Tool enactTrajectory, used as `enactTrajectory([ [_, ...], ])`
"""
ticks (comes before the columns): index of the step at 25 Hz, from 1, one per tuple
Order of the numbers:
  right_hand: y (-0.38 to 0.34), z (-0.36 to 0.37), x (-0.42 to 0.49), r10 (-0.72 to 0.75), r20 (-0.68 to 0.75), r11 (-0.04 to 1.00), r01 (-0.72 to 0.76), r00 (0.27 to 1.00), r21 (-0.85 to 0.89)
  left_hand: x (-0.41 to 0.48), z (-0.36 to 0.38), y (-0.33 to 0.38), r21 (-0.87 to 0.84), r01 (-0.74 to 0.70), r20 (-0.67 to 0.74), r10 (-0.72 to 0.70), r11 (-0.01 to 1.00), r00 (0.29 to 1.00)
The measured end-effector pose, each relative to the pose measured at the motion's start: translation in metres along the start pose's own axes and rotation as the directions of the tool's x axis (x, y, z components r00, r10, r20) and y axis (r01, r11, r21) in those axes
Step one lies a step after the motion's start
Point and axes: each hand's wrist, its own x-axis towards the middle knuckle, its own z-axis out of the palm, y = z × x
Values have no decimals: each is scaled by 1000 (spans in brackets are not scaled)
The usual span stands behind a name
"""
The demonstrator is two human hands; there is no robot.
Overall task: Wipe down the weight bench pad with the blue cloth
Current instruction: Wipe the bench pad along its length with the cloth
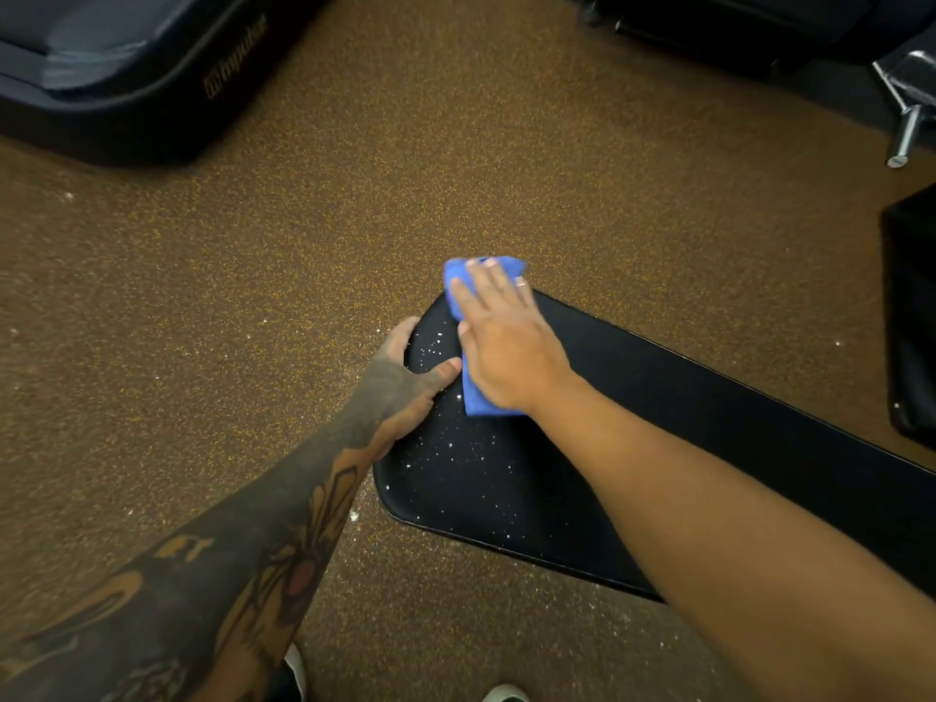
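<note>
Underfoot, the floor was brown rubber flecked with yellow, lying open to the left of and beyond the bench pad. The pad was a smooth black upholstered slab with rounded corners. Its long axis ran from its end at frame centre down toward the lower right edge. White specks dotted the surface near that end. The blue cloth, soft and folded, lay on the pad at the far corner of the end, overhanging the edge. The right hand pressed it flat, fingers straight and slightly spread. The left hand gripped the end edge, fingers curled over the rim and thumb on top.
</note>
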Motion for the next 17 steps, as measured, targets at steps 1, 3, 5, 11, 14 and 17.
enactTrajectory([
  [1, 2, -1, -4, -117, 48, 993, 118, 992, -16, 1, -1, -1, 10, -2, 7, 2, 1000, 1000],
  [3, 14, -5, 3, -140, 41, 990, 139, 989, 11, 4, -2, -4, -3, 8, 19, -8, 1000, 1000],
  [5, 9, -5, 6, 24, -24, 999, -23, 999, 38, 2, -4, -6, -53, 30, 17, -29, 998, 999],
  [11, 3, 2, -2, -13, -19, 999, 13, 1000, 33, -3, -6, -26, -339, 200, 69, -188, 919, 980],
  [14, -15, 7, -5, 58, -55, 996, -54, 997, 71, -4, -2, -35, -295, 133, 79, -115, 946, 990],
  [17, -7, 6, -15, -246, 24, 969, 245, 969, 24, 2, -4, -40, -428, 129, 103, -93, 895, 990],
])
